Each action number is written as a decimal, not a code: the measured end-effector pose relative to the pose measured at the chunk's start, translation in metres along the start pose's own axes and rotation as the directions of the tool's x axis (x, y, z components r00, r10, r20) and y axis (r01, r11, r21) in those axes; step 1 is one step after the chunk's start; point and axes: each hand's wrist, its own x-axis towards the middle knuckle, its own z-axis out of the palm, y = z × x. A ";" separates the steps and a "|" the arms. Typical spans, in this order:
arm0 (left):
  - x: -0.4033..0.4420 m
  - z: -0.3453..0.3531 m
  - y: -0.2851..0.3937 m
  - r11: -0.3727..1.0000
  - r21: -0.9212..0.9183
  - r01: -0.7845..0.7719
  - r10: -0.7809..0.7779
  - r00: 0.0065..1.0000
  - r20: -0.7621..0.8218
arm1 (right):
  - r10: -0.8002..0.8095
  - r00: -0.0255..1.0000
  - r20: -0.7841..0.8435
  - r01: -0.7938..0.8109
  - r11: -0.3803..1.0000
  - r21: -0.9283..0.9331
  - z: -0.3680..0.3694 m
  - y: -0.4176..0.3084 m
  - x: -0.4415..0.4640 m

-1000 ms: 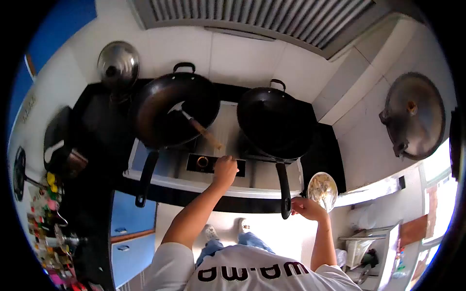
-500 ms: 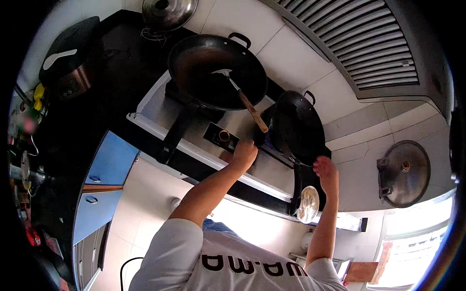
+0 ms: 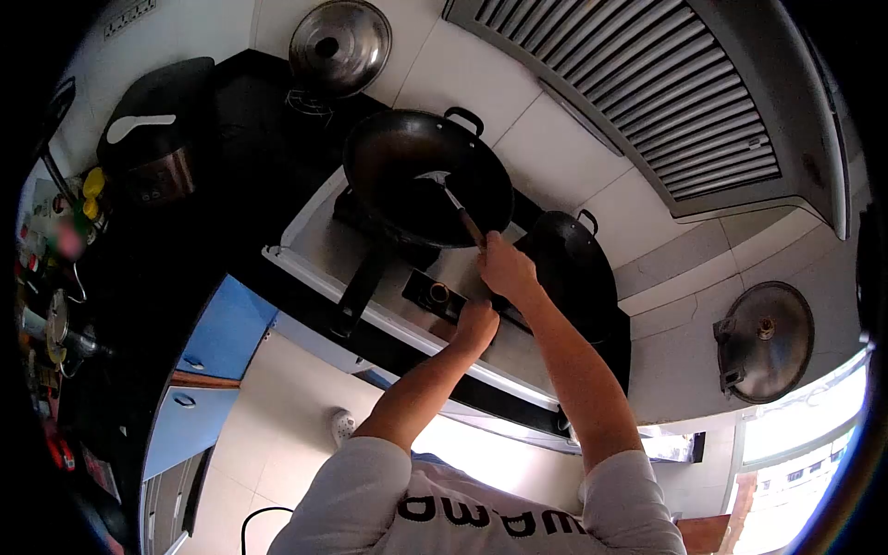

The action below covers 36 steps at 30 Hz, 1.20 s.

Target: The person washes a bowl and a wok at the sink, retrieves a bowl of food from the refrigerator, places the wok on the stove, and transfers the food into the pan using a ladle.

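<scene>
Holding a wok spatula (image 3: 470, 222) in the right hand (image 3: 508, 266), with fingers clamped around the end of its wooden handle. Resting its metal blade (image 3: 435, 176) inside a large dark wok (image 3: 381, 153) on the left part of the gas stove (image 3: 319, 227), with the handle sloping out over the rim towards the stove's front. Reaching with the left hand (image 3: 477, 324) to the control panel (image 3: 416, 282) along the stove's front, just to the right of a round knob (image 3: 438, 293). Cannot tell that hand's grip, with fingertips hidden from this angle: perhaps pinching a control, perhaps only touching the panel.

Done, judging by the hands: getting hold of the spatula, and bringing the left hand to the stove's controls. Not yet done: lifting the blade out of the wok. Cannot make out any contents in the dark bowl, nor any flame under it. Looking, as a judgement, like an early stage.

Not touching the second dark wok (image 3: 566, 254) on the right part of the stove, partly hidden behind the right forearm. Seen beyond the stove's back left: a metal lid (image 3: 341, 48), upright near the wall. Seen to the stove's left: a rice cooker (image 3: 157, 129) with a white rice paddle (image 3: 139, 127). Seen to the stove's right: another lid (image 3: 766, 342), upright against the wall.
</scene>
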 end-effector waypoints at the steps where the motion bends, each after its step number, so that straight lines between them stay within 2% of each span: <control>1: -0.001 0.004 -0.001 0.998 0.056 -0.027 0.029 0.999 -0.033 | 0.002 1.000 -0.008 -0.002 1.000 0.004 0.006 0.006 0.004; 3: 0.001 0.004 -0.002 0.999 0.037 -0.019 0.022 0.997 -0.072 | 0.033 0.986 -0.161 0.009 0.968 0.251 0.011 0.017 0.007; 4: 0.001 -0.001 -0.003 0.998 0.036 -0.055 0.056 0.998 -0.016 | 0.039 0.985 -0.167 0.005 0.967 0.256 0.011 0.025 0.004; 5: 0.001 -0.001 -0.003 0.995 0.034 -0.093 0.092 0.995 0.042 | 0.048 0.975 -0.216 0.076 0.845 0.529 0.011 0.036 -0.002; 6: 0.001 -0.001 -0.003 0.994 0.038 -0.104 0.102 0.994 0.040 | 0.066 0.962 -0.264 0.160 0.647 0.746 0.011 0.046 -0.009; 7: 0.000 0.004 -0.004 0.993 0.046 -0.111 0.111 0.994 0.014 | 0.074 0.959 -0.273 0.163 0.645 0.747 -0.006 0.045 -0.029; 8: 0.001 0.010 -0.005 0.991 0.054 -0.119 0.120 0.993 -0.012 | 0.119 0.984 -0.132 0.086 0.333 0.939 -0.035 0.036 -0.060; 9: 0.003 0.015 -0.006 0.990 0.057 -0.129 0.130 0.991 -0.013 | 0.108 0.994 0.016 -0.014 -0.023 1.000 -0.051 0.032 -0.079; 10: 0.004 0.016 -0.006 0.995 0.044 -0.092 0.092 0.996 -0.016 | 0.116 0.993 0.015 -0.012 -0.026 1.000 -0.047 0.038 -0.081; 12: -0.003 0.020 -0.003 0.997 0.025 -0.070 0.070 0.998 -0.003 | 0.120 0.991 -0.062 0.038 0.192 0.981 -0.033 0.051 -0.088; 13: -0.004 0.008 -0.002 0.992 0.076 -0.099 0.096 0.995 0.034 | 0.139 0.989 -0.056 0.029 0.189 0.981 -0.038 0.056 -0.095; 15: -0.002 0.000 -0.002 0.985 0.115 -0.126 0.119 0.991 0.064 | 0.159 0.984 0.084 -0.115 0.198 0.973 -0.055 0.061 -0.101; 17: -0.002 0.004 -0.007 0.980 0.082 -0.179 0.181 0.983 -0.025 | 0.221 0.971 0.091 -0.142 0.227 0.963 -0.053 0.062 -0.109; 19: -0.004 0.009 -0.008 0.979 0.097 -0.180 0.185 0.981 -0.053 | 0.262 0.956 0.129 -0.142 0.032 0.989 -0.053 0.072 -0.121; 22: -0.004 0.012 -0.008 0.986 0.053 -0.159 0.164 0.981 -0.103 | 0.276 0.955 0.110 -0.103 -0.040 0.994 -0.053 0.095 -0.137; 24: -0.005 0.010 -0.006 0.989 0.062 -0.137 0.139 0.990 -0.029 | 0.295 0.950 0.102 -0.084 -0.071 0.994 -0.051 0.111 -0.148; 26: -0.005 0.009 -0.006 0.991 0.046 -0.127 0.129 0.991 -0.045 | 0.328 0.940 0.097 -0.043 -0.168 0.985 -0.046 0.127 -0.155; 31: -0.006 0.004 -0.005 0.988 0.044 -0.149 0.153 0.981 -0.119 | 0.399 0.916 0.037 0.022 -0.144 0.989 -0.036 0.154 -0.185; 33: 0.001 -0.004 -0.003 0.985 0.067 -0.161 0.155 0.984 0.093 | 0.495 0.869 0.014 0.039 -0.098 0.994 -0.037 0.157 -0.194; 36: 0.002 -0.002 -0.002 0.981 0.099 -0.166 0.157 0.983 0.098 | 0.490 0.871 0.029 0.040 -0.129 0.991 -0.028 0.172 -0.208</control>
